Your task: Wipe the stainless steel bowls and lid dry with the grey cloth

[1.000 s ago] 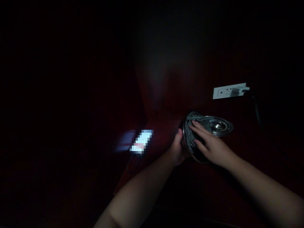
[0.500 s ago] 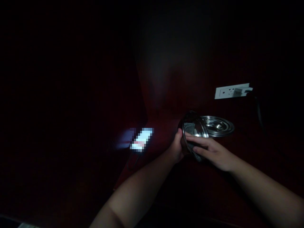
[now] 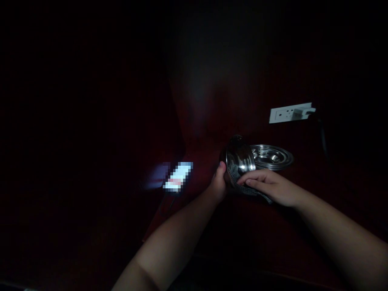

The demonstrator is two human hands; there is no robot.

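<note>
a steel bowl (image 3: 241, 157) in two bare hands, under dim light. the bowl was tilted over the dark red counter (image 3: 200, 167); whether it touched the surface could not be told. the left hand (image 3: 218, 185) braced the bowl's left side, thumb on the outer wall, its remaining fingers hidden, so their spread could not be judged. the right hand (image 3: 279, 190), at the bowl's lower right, had its fingers (image 3: 257, 176) drawn together and bent onto a dark grey cloth (image 3: 252, 194), which draped beneath the bowl's near side. a steel dish (image 3: 290, 159) lay just right of the bowl, a lit screen (image 3: 178, 177) to its left, and a white socket plate (image 3: 277, 116) above and right of it. the step in hand was judged to be wiping; good practice called for a steady left brace, even pressure through the cloth, short strokes following the bowl's curve, and the loose cloth end gathered in
</note>
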